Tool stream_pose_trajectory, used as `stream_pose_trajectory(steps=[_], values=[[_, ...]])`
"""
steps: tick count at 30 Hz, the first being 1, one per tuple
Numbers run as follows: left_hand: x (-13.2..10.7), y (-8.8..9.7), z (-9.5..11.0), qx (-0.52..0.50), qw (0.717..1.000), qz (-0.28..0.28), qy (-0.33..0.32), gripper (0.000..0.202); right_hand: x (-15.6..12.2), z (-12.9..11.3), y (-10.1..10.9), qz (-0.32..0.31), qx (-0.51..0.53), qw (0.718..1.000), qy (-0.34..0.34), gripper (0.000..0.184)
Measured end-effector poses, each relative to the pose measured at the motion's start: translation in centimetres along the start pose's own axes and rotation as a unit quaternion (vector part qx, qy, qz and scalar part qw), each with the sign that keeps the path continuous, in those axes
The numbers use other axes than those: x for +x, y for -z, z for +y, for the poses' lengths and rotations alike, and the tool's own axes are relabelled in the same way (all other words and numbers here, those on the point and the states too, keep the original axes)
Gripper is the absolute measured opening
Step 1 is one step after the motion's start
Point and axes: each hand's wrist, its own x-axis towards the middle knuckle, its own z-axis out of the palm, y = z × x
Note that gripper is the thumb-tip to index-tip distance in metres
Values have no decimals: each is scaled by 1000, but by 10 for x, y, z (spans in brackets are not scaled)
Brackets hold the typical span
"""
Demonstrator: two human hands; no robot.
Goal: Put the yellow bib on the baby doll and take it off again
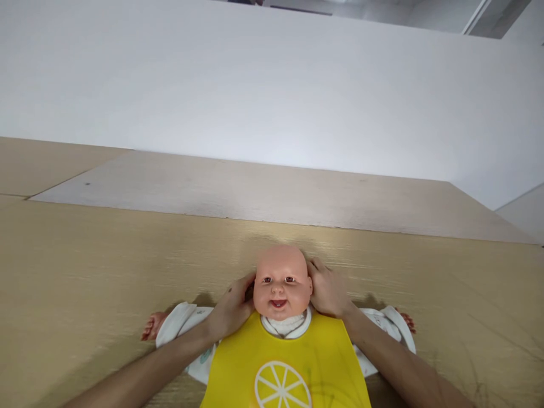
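A bald baby doll (283, 272) lies face up on the wooden table with its arms spread to the sides. It wears a white patterned outfit (380, 323) and, over its chest, a yellow bib (238, 368) printed with a white citrus slice. My left hand (232, 306) is at the left side of the doll's neck, its fingers curled in behind the head. On the other side, my right hand (328, 290) presses close to the ear and neck with bent fingers. The bib's neck ends run out of sight near both hands, and whatever my fingertips grip is hidden.
The light wooden tabletop (106, 255) spreads around the doll, with a paler board strip (255, 187) behind it. Beyond that stands a white upright panel (263, 85). The doll's small hands (153, 326) stick out of its sleeves past my forearms.
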Motion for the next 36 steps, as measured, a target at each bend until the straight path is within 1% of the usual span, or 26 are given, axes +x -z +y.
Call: stream_pose_trajectory(steps=[4, 8, 17, 23, 26, 28, 30, 33, 35, 36], values=[[-1, 0, 5, -11, 1000, 5, -3, 43, 1, 1, 0, 4, -13, 1000, 4, 34], [-1, 0, 8, -26, 1000, -1, -8, 43, 1, 3, 0, 3, -29, 1000, 4, 33], [0, 0, -1, -20, 1000, -16, 7, 46, -2, 2, 3, 3, -52, 999, 0, 33], [1, 0, -2, -42, 999, -31, 12, 44, -1, 5, 3, -15, -29, 999, -3, 37], [1, 0, -1, -76, 997, -26, 15, 41, 3, 9, 1, -42, -23, 999, -16, 41], [1, -1, 0, -102, 995, -12, 13, 39, 5, 12, 1, -66, -22, 997, -19, 43], [-1, -2, 1, -113, 993, 19, 8, 37, 6, 14, 3, -79, -26, 996, -21, 41], [-3, -1, 5, -103, 991, 86, 20, 32, 4, 18, 12, -85, -59, 994, -31, 32], [-6, 2, 10, -86, 987, 134, 32, 29, 0, 18, 22, -87, -93, 991, -37, 27], [-8, 5, 13, -76, 984, 160, 28, 27, -3, 18, 28, -83, -108, 990, -42, 26]])
